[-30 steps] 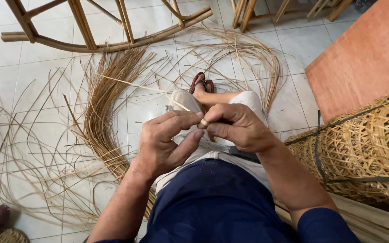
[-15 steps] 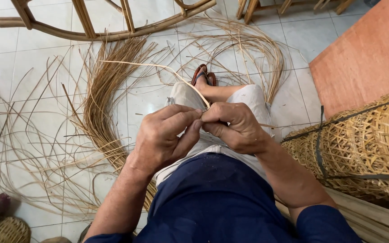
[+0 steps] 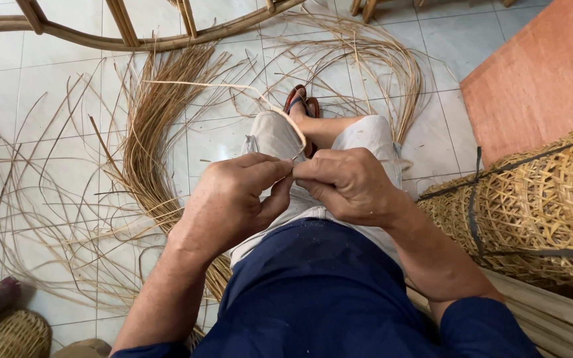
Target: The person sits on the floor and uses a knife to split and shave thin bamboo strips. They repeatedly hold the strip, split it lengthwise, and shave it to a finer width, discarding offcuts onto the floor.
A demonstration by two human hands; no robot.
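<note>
Both hands' fingers (image 3: 280, 171) pinching rattan strip (image 3: 187, 83), woven baskets (image 3: 532, 205) stacked beside

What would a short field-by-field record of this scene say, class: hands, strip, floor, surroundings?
left hand: left hand pinches the thin pale cane strip
right hand: right hand grips the same strip, fingertips meeting the left
strip: arcs up and away over the knees
floor: bundle of loose tan cane strands on white tiles
right side: woven open-lattice cane basket
</note>
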